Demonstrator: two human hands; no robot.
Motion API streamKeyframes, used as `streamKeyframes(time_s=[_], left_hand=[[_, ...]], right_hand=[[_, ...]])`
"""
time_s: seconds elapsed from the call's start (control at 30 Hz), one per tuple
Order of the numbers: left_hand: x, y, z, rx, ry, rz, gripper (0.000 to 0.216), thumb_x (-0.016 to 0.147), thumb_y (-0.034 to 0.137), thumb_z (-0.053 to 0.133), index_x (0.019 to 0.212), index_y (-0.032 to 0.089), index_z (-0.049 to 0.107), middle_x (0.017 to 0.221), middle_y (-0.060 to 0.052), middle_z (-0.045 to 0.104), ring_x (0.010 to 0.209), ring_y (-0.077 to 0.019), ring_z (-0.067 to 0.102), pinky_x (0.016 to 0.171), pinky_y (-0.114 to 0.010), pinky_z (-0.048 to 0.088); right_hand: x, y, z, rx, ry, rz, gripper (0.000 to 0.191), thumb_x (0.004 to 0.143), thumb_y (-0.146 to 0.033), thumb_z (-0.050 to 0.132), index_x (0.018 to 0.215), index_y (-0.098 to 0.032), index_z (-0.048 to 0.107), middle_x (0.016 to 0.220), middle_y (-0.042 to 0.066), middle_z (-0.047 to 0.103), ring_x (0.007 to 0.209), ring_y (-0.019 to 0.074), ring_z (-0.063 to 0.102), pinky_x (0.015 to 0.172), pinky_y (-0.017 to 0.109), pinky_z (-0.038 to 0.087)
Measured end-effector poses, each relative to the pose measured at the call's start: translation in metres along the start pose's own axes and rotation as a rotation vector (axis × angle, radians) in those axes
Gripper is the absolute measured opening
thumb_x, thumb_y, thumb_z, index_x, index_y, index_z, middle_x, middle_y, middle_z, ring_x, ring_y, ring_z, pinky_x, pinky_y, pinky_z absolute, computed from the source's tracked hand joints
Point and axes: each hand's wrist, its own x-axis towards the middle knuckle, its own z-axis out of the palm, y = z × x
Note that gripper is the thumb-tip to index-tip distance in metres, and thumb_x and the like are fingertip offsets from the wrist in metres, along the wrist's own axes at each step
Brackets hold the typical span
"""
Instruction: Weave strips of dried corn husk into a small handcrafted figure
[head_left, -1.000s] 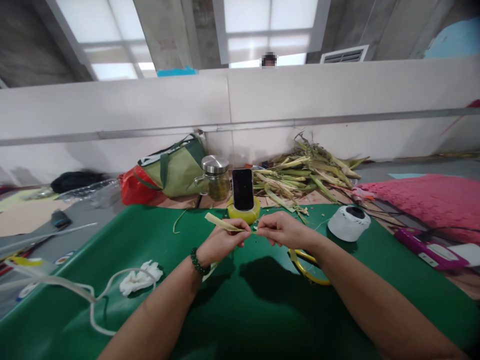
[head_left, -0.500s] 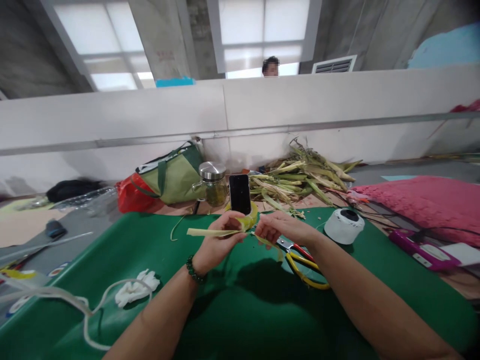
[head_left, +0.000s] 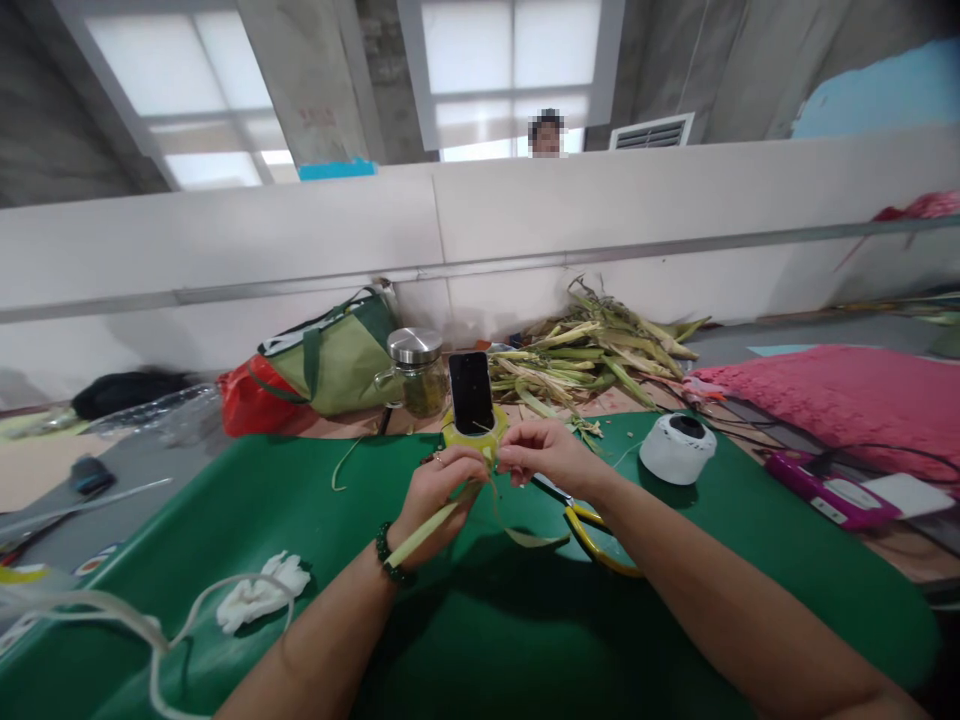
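Observation:
Over the green table cover [head_left: 480, 620] my two hands meet on a pale yellow-green husk strip [head_left: 429, 527]. My left hand [head_left: 441, 488], with a dark bead bracelet at the wrist, is closed on the strip, whose stiff end slants down toward my wrist. My right hand [head_left: 541, 453] pinches the strip's other part, and a thin curl of it [head_left: 525, 532] droops to the cover. Just behind my fingers a black phone [head_left: 470, 391] stands upright in a yellow tape roll [head_left: 459, 438]. Yellow-handled scissors [head_left: 592, 528] lie under my right forearm.
A pile of husks [head_left: 592, 352] lies at the back by the white partition [head_left: 450, 240], with a glass jar [head_left: 417, 373] and green bag [head_left: 330, 352]. A white tape roll [head_left: 677, 448], pink cloth [head_left: 832, 395], white cord [head_left: 150, 620] and crumpled tissue [head_left: 259, 595] lie around. A person stands beyond the partition.
The strip's long end has swung from pointing left and level to slanting down toward my left wrist. My hands have twisted it, and a thin curl now hangs below them.

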Motion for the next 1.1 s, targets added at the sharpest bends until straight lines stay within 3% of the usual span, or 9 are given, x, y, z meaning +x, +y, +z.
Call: streamKeyframes(time_s=[0.13, 0.3, 0.43, 0.53, 0.67, 0.87, 0.93, 1.0, 1.1], left_hand=[[-0.001, -0.002, 0.003, -0.125, 0.036, -0.128, 0.007, 0.08, 0.015, 0.058, 0.074, 0.018, 0.059, 0.075, -0.003, 0.063, 0.072, -0.015, 0.058, 0.067, -0.027, 0.045], [0.0, -0.005, 0.008, -0.461, 0.131, -0.414, 0.016, 0.071, 0.024, 0.072, 0.069, 0.017, 0.058, 0.069, -0.001, 0.061, 0.063, -0.0126, 0.055, 0.058, -0.024, 0.045], [0.002, -0.005, 0.009, -0.646, 0.126, -0.515, 0.022, 0.066, 0.026, 0.077, 0.067, 0.017, 0.057, 0.069, 0.0, 0.061, 0.064, -0.0123, 0.058, 0.061, -0.023, 0.048], [0.003, -0.004, 0.007, -0.71, 0.119, -0.563, 0.023, 0.066, 0.025, 0.078, 0.067, 0.016, 0.057, 0.069, 0.0, 0.061, 0.067, -0.0121, 0.06, 0.063, -0.023, 0.049], [0.004, -0.003, 0.006, -0.718, 0.114, -0.594, 0.02, 0.065, 0.022, 0.078, 0.068, 0.016, 0.059, 0.068, 0.001, 0.062, 0.065, -0.0125, 0.061, 0.062, -0.023, 0.049], [0.004, -0.003, 0.004, -0.667, 0.098, -0.569, 0.013, 0.068, 0.026, 0.075, 0.071, 0.017, 0.066, 0.066, -0.002, 0.065, 0.063, -0.0148, 0.062, 0.06, -0.026, 0.05], [0.004, -0.002, 0.004, -0.659, 0.109, -0.572, 0.012, 0.069, 0.025, 0.074, 0.071, 0.017, 0.066, 0.066, -0.002, 0.066, 0.063, -0.0149, 0.062, 0.06, -0.026, 0.05], [0.004, -0.002, 0.004, -0.649, 0.115, -0.58, 0.011, 0.069, 0.025, 0.074, 0.072, 0.017, 0.066, 0.067, -0.002, 0.066, 0.063, -0.0151, 0.062, 0.061, -0.027, 0.051], [0.003, -0.003, 0.004, -0.607, 0.11, -0.578, 0.011, 0.068, 0.025, 0.074, 0.073, 0.017, 0.068, 0.069, -0.003, 0.067, 0.064, -0.0159, 0.063, 0.062, -0.028, 0.051]], right_hand=[[0.001, 0.001, 0.0, 0.025, -0.005, 0.001, 0.031, 0.064, -0.036, 0.077, 0.083, -0.015, 0.065, 0.06, -0.003, 0.063, 0.049, 0.0081, 0.057, 0.047, 0.019, 0.044], [0.001, 0.004, -0.001, 0.016, 0.011, -0.026, 0.023, 0.066, -0.034, 0.074, 0.07, -0.015, 0.062, 0.059, -0.003, 0.062, 0.047, 0.0071, 0.056, 0.046, 0.018, 0.043], [0.001, 0.002, 0.001, 0.035, 0.014, -0.008, 0.025, 0.066, -0.033, 0.074, 0.079, -0.015, 0.062, 0.058, -0.003, 0.062, 0.048, 0.008, 0.057, 0.046, 0.019, 0.044], [0.0, -0.001, 0.003, 0.055, 0.014, -0.001, 0.029, 0.064, -0.034, 0.076, 0.081, -0.015, 0.062, 0.058, -0.003, 0.063, 0.047, 0.0078, 0.057, 0.046, 0.019, 0.044], [0.0, -0.002, 0.006, 0.06, 0.021, -0.019, 0.033, 0.066, -0.044, 0.073, 0.069, -0.015, 0.059, 0.06, -0.002, 0.063, 0.044, 0.0064, 0.055, 0.043, 0.018, 0.042], [0.0, 0.002, 0.008, -0.033, 0.061, -0.061, 0.038, 0.068, -0.053, 0.069, 0.067, -0.017, 0.056, 0.058, -0.002, 0.061, 0.043, 0.008, 0.053, 0.044, 0.022, 0.043], [-0.002, 0.001, 0.007, -0.147, 0.12, -0.113, 0.039, 0.068, -0.052, 0.07, 0.061, -0.018, 0.052, 0.052, -0.003, 0.055, 0.043, 0.0085, 0.049, 0.043, 0.022, 0.04], [-0.005, -0.002, 0.005, -0.289, 0.262, -0.25, 0.037, 0.068, -0.048, 0.071, 0.059, -0.019, 0.05, 0.052, -0.003, 0.051, 0.046, 0.0095, 0.048, 0.046, 0.024, 0.04], [-0.008, -0.007, 0.0, -0.487, 0.433, -0.531, 0.026, 0.07, -0.04, 0.073, 0.077, -0.019, 0.06, 0.077, 0.004, 0.061, 0.073, 0.0168, 0.058, 0.068, 0.031, 0.048]])
